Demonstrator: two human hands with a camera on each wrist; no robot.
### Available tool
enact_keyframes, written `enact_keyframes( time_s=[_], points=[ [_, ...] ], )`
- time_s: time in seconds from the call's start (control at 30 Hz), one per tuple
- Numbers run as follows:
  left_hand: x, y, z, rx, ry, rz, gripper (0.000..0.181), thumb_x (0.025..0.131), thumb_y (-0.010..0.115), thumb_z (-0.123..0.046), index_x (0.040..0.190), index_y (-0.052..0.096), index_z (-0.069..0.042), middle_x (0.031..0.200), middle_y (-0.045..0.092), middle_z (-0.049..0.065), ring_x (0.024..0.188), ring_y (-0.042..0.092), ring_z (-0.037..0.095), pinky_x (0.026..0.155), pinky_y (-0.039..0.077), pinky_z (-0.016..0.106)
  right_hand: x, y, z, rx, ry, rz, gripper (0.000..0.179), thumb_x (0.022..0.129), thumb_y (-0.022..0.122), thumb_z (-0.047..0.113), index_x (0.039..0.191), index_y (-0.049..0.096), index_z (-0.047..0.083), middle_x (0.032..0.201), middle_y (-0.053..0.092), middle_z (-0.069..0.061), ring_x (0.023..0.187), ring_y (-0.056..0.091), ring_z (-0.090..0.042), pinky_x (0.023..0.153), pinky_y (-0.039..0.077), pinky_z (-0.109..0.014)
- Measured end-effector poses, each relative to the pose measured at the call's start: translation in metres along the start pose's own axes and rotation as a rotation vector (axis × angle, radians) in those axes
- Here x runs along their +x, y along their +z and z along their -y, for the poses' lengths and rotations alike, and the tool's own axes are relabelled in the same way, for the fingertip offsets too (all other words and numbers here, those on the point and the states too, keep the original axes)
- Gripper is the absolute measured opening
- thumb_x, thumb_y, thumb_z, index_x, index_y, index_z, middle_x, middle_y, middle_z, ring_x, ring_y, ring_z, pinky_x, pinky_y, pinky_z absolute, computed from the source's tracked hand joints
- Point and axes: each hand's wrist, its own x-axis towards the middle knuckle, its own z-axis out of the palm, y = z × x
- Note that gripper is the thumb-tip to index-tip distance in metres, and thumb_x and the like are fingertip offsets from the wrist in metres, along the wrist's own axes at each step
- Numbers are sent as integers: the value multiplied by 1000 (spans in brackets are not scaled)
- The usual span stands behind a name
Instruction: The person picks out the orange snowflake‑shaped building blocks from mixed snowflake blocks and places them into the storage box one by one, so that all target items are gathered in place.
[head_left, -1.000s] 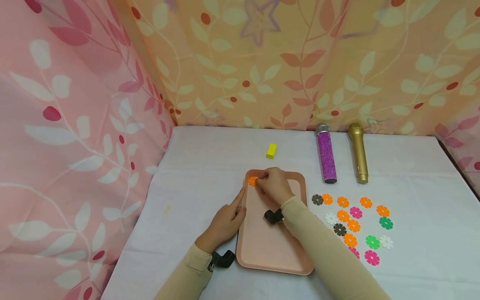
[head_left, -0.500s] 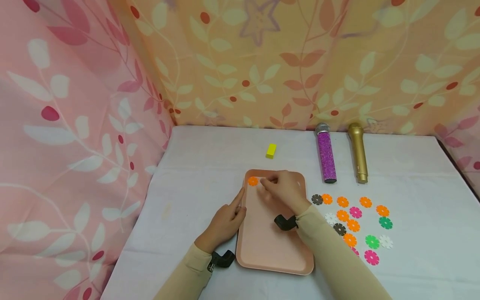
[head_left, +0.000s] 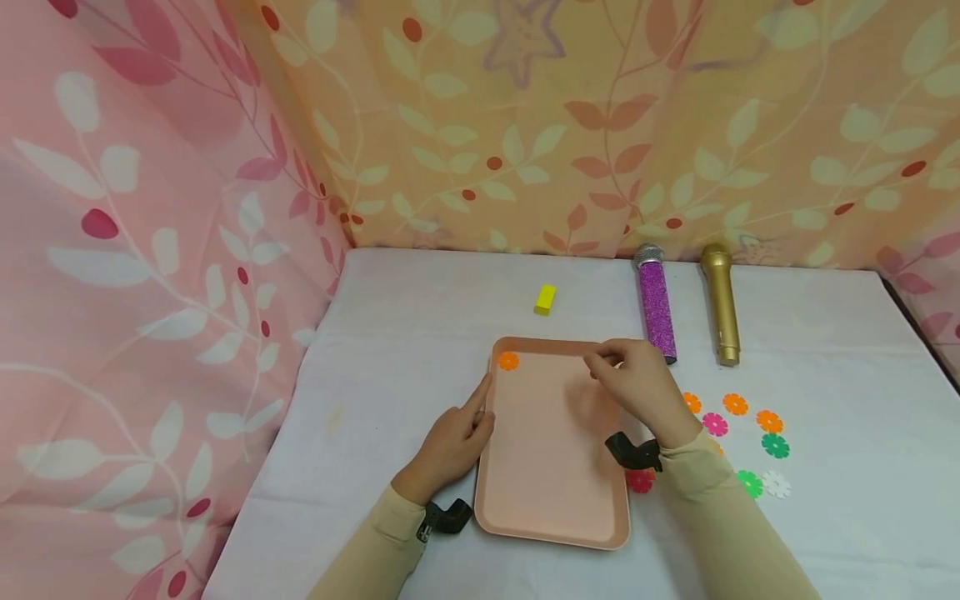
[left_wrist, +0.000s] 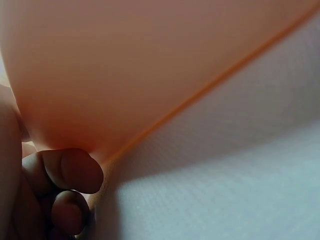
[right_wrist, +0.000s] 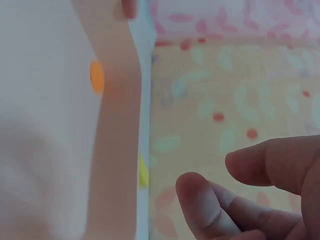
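Observation:
A pinkish-orange tray (head_left: 551,475) lies on the white-covered table. One orange snowflake disc (head_left: 508,361) sits flat in its far left corner. My left hand (head_left: 452,443) rests against the tray's left side, index finger stretched along the rim. In the left wrist view its fingertips (left_wrist: 77,172) touch the tray's wall. Above the tray's far right corner is my right hand (head_left: 641,385). The right wrist view shows its thumb and index finger (right_wrist: 197,200) apart, with nothing between them. More snowflake discs (head_left: 715,424) lie right of the tray, partly hidden by the right hand and forearm.
A yellow block (head_left: 545,300) lies beyond the tray. Two microphones, one purple (head_left: 655,304) and one gold (head_left: 722,308), lie at the back right. Floral cloth (head_left: 480,125) hangs behind the table, and pink floral cloth (head_left: 150,333) along the left.
My right hand has let go of the orange disc in the tray's corner and moved right, to the tray's far right corner. The left hand has stayed against the tray.

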Motion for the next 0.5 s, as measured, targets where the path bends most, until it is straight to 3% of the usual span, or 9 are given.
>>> enact_keyframes(
  time_s=[0.2,0.5],
  points=[
    [-3,-1,3,8,-24,-15,64,109,50,-19,168,26,-15,54,34,-16,46,22,-1,47,23,22,-10,-22,-18,-41,38,-42,26,99,66,17,112,76,-3,90,74,-14,61,59,-20,53,48,-32],
    [1,0,-4,-6,-27,0,63,108,51,-19,167,28,-13,55,35,-17,47,25,0,50,24,21,-18,-37,-60,-147,114,-22,33,100,67,18,121,72,-6,106,71,-21,75,56,-25,59,48,-33]
  ],
)
